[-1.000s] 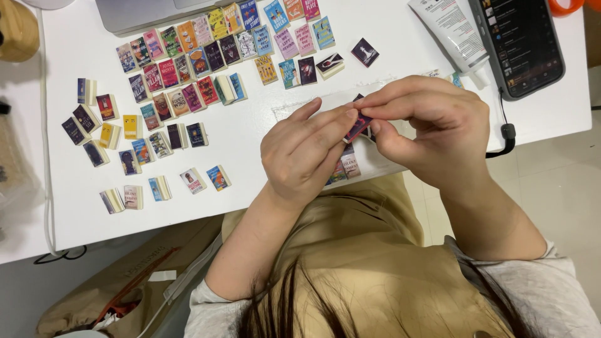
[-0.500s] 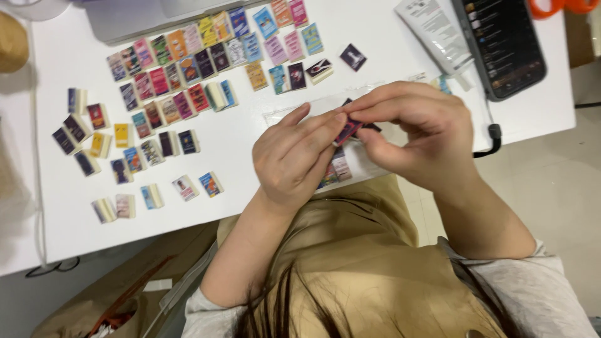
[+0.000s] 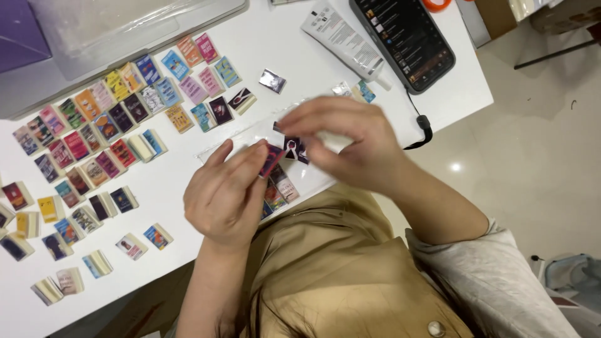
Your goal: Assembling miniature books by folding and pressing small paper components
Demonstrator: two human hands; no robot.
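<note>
White table (image 3: pixel 188 188) carries rows of tiny books (image 3: pixel 119 119), with a glue tube (image 3: pixel 343 39) and a phone (image 3: pixel 404 39) at its far edge. Left hand (image 3: pixel 228 191) pinches 1 tiny red book (image 3: pixel 272 160) between thumb and fingers, just above a clear sheet (image 3: pixel 250 134) at the near edge. Right hand (image 3: pixel 344 147) hovers beside it, fingers curled and blurred, so I cannot tell whether they grip anything.
</note>
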